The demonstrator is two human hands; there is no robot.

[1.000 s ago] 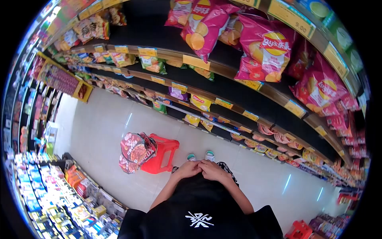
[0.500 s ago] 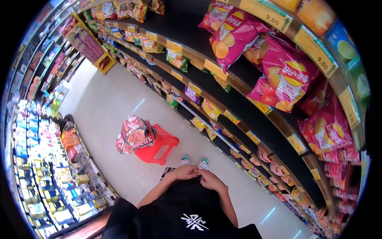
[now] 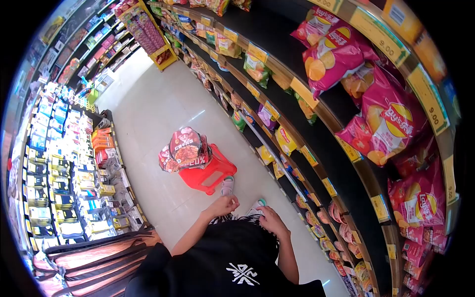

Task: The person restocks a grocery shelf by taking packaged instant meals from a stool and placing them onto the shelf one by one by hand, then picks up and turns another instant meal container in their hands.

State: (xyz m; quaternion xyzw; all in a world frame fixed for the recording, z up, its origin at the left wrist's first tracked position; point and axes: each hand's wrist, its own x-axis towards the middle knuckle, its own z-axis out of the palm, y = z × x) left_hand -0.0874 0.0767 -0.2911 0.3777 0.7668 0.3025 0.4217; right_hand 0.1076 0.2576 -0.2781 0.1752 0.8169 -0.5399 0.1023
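Head view: the person's left hand (image 3: 223, 205) hangs in front of the waist, its fingers loosely curled; whether anything lies inside the curl, I cannot tell. The right hand (image 3: 272, 221) is just beside it, apart from it, with the fingers half bent and slightly parted. Under the hands are a black shirt (image 3: 208, 257) with a white emblem and patterned trousers; light sandals (image 3: 227, 184) show beyond. Near the left hand, on the pale floor (image 3: 148, 133), is a red stool (image 3: 195, 179), and on it rest dark red food-printed packages (image 3: 187, 150), well apart from either hand. To the right, long shelves (image 3: 279, 32) carry pink chip bags (image 3: 391, 121), price labels and smaller packets. To the left is a brightly lit display (image 3: 74, 173) of packets.
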